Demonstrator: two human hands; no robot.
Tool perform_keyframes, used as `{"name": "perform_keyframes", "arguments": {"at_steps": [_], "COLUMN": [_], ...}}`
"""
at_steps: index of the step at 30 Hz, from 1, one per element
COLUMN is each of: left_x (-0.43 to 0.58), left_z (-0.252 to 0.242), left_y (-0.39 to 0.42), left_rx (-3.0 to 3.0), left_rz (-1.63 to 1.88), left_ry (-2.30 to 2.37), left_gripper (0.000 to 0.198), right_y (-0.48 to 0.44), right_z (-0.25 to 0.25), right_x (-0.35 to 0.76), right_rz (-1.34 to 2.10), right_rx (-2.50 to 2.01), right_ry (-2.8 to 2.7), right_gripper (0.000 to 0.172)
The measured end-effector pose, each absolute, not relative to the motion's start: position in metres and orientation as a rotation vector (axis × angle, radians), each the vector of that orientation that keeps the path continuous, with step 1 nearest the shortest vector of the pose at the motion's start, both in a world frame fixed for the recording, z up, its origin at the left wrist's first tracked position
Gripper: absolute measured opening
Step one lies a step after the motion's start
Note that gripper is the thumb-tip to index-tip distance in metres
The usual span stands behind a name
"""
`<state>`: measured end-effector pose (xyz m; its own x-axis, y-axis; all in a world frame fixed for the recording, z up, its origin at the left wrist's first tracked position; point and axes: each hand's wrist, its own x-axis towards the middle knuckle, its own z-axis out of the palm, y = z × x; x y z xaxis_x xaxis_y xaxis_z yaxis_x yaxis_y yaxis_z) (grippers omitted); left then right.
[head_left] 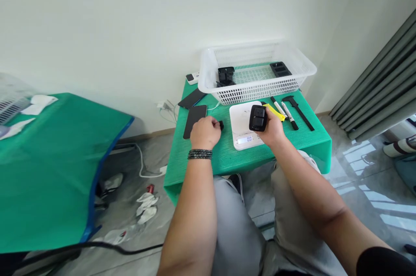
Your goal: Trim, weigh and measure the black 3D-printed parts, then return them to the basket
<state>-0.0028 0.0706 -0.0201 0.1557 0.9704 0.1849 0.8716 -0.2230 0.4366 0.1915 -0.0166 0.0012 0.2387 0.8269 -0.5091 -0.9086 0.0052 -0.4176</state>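
Note:
My right hand (273, 128) is closed around a black plastic case (258, 118) with two glossy rectangular sections on its face. It is held up in front of a white digital scale (238, 116), whose display reads 0.0. My left hand (204, 132) is closed, its fingers pinched on a small black piece (221, 125) just left of the scale. A dark flat phone-like device (194, 121) lies beside that hand, partly covered by it. To the right of the scale is a yellow utility knife (275, 112), partly behind my right hand.
Behind the scale, a white plastic basket (253, 92) holds black plastic parts (225, 75) and a black sectioned tray (280, 69). Two markers (290, 115) and a black caliper (302, 113) lie at right. Another green-covered surface (58, 167) stands left; a black cable (107, 245) crosses low.

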Motion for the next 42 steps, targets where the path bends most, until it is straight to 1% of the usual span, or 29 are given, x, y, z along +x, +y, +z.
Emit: {"name": "perform_keyframes", "arguments": {"at_steps": [3,4,6,8,11,13,17,19,24,28,31,33,35,39,42], "left_x": [0.004,0.008,0.019,0.033,0.054,0.065,0.077,0.08,0.089,0.093,0.089,0.084,0.077,0.066,0.066], "left_z": [-0.015,-0.013,-0.01,-0.008,-0.007,-0.008,-0.009,-0.008,-0.007,-0.006,-0.004,-0.002,0.0,0.002,0.003], "left_y": [0.06,0.054,0.039,0.022,0.004,-0.001,-0.001,-0.003,-0.011,-0.014,-0.013,-0.009,-0.004,0.008,0.008], "left_rx": [2.003,1.885,1.671,1.569,1.635,1.716,1.837,1.882,2.073,2.075,1.986,1.93,1.914,1.958,1.91], "left_rz": [1.151,1.28,1.365,1.28,1.121,1.103,1.19,1.162,0.989,1.133,1.3,1.35,1.29,0.97,0.904], "left_ry": [1.528,1.385,1.098,0.908,0.789,0.812,0.952,0.977,1.063,1.133,1.156,1.178,1.173,1.043,0.902], "left_gripper": [0.007,0.01,0.022,0.032,0.034,0.03,0.025,0.028,0.045,0.052,0.053,0.053,0.053,0.055,0.059], "right_y": [-0.017,-0.018,-0.018,-0.018,-0.018,-0.018,-0.019,-0.019,-0.022,-0.025,-0.028,-0.029,-0.032,-0.039,-0.042], "right_z": [0.003,0.003,0.003,0.003,0.002,0.001,-0.001,-0.002,-0.005,-0.005,-0.005,-0.006,-0.009,-0.016,-0.016], "right_x": [0.193,0.194,0.196,0.198,0.198,0.197,0.194,0.194,0.196,0.193,0.189,0.187,0.187,0.19,0.198], "right_rz": [1.367,1.367,1.366,1.361,1.347,1.328,1.281,1.276,1.224,1.225,1.224,1.232,1.257,1.318,1.348], "right_rx": [-0.792,-0.793,-0.785,-0.775,-0.784,-0.789,-0.771,-0.761,-0.833,-0.953,-0.977,-0.986,-1.029,-1.147,-1.145], "right_ry": [0.129,0.125,0.102,0.065,0.022,0.004,-0.009,-0.004,-0.074,-0.189,-0.33,-0.439,-0.564,-0.847,-0.89], "right_gripper": [0.026,0.025,0.025,0.025,0.028,0.029,0.026,0.026,0.025,0.025,0.028,0.031,0.037,0.047,0.046]}}
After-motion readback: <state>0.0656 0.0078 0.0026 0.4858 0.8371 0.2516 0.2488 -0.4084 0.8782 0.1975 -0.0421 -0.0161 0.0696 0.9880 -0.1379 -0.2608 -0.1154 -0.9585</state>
